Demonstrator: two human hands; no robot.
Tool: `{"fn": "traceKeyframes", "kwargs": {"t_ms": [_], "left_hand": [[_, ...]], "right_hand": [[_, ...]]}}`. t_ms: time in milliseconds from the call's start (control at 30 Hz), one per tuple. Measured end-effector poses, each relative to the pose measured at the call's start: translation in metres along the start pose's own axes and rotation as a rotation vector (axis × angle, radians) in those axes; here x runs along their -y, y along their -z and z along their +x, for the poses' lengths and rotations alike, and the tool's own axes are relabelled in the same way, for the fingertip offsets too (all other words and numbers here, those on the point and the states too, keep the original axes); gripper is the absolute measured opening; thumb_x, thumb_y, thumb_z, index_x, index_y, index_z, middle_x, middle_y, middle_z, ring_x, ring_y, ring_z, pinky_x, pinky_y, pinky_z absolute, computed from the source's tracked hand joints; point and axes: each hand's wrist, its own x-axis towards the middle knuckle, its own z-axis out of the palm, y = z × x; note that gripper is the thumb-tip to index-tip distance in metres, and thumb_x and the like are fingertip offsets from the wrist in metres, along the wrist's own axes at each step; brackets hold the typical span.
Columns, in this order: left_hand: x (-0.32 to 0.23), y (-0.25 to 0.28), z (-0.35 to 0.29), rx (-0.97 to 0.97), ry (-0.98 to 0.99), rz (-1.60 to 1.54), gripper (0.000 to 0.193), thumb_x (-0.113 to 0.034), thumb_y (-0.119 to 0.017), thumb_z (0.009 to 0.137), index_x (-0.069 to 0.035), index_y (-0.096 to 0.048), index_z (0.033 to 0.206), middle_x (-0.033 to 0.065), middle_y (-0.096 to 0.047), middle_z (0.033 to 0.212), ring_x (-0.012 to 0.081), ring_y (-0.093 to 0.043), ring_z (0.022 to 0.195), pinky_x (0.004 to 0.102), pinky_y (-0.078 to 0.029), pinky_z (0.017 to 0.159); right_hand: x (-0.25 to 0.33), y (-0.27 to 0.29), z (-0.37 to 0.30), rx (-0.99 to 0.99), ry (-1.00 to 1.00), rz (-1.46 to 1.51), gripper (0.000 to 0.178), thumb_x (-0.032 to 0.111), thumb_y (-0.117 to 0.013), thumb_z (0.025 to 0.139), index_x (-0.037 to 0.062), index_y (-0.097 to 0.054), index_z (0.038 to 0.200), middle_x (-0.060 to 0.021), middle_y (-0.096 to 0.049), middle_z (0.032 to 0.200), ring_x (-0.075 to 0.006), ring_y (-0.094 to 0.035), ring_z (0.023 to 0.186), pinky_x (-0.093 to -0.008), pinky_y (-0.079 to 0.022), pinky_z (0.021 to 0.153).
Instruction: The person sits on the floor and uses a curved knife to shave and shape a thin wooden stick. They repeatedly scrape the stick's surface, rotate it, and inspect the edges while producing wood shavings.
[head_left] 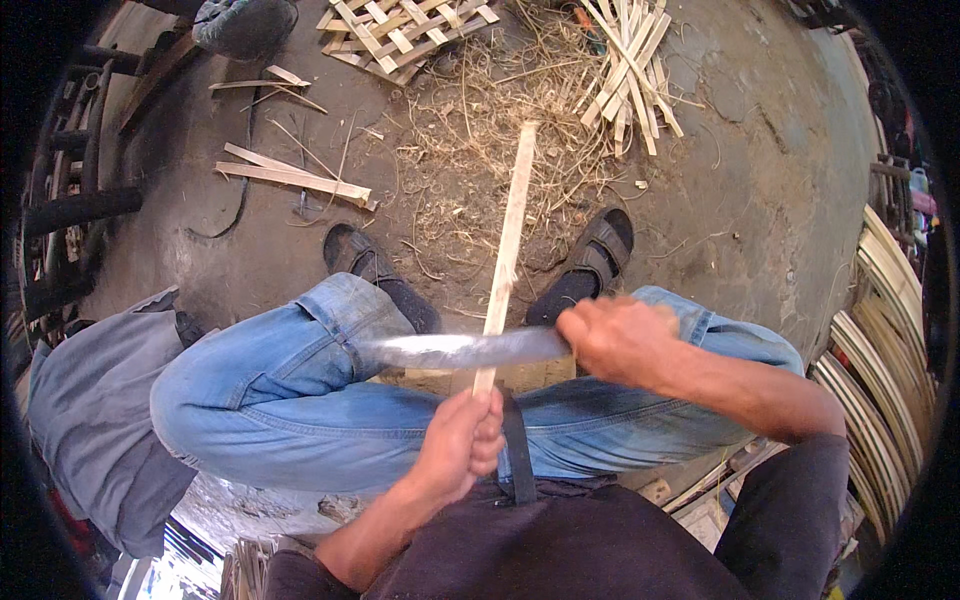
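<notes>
A pale, flat bamboo strip (511,231) points away from me between my knees, its far end over the littered floor. My left hand (462,446) is closed around its near end, close to my waist. Across the strip lies a long knife blade (450,349), bright and slightly blurred, reaching left over my thigh. My right hand (625,340) is wrapped round the handle end of the knife, which the fingers hide. Whether the blade's edge touches the strip or passes just above it I cannot tell.
Thin shavings (480,130) cover the floor ahead of my sandals (605,247). A woven lattice (405,35) and a pile of strips (630,75) lie beyond. More loose strips (295,178) lie left. Bundled long strips (875,390) stand at right; grey cloth (105,410) drapes at left.
</notes>
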Motion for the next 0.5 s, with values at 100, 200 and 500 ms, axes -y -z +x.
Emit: {"fn": "traceKeyframes", "kwargs": {"t_ms": [100,200,500], "left_hand": [[0.004,-0.002,-0.018,0.044,0.015,0.013,0.017,-0.027,-0.042,0.102,-0.013,-0.045,0.092,-0.0064,-0.031,0.066,0.0031,-0.024,0.048,0.0195,-0.016,0.04],[0.005,0.002,-0.02,0.044,0.019,0.008,0.018,-0.028,-0.042,0.102,-0.013,-0.044,0.092,-0.0062,-0.031,0.066,0.0034,-0.023,0.048,0.0198,-0.017,0.04],[0.01,0.02,-0.043,0.005,0.03,0.087,0.021,-0.029,-0.044,0.102,-0.012,-0.045,0.091,-0.0056,-0.029,0.065,0.0046,-0.023,0.049,0.0222,-0.017,0.041]], "right_hand": [[-0.042,0.003,0.004,-0.056,-0.379,0.029,0.013,0.011,-0.059,0.08,0.0015,-0.053,0.088,-0.02,-0.062,0.074,-0.0396,-0.065,0.066,-0.0489,-0.052,0.057],[0.006,0.007,-0.005,0.041,-0.247,0.106,0.008,0.009,-0.058,0.079,0.0029,-0.054,0.082,-0.0186,-0.062,0.073,-0.0394,-0.065,0.066,-0.0494,-0.052,0.057],[0.005,0.018,0.011,0.068,-0.03,-0.032,0.01,0.01,-0.056,0.081,0.0021,-0.053,0.085,-0.0235,-0.064,0.078,-0.0422,-0.066,0.073,-0.0492,-0.054,0.062]]}}
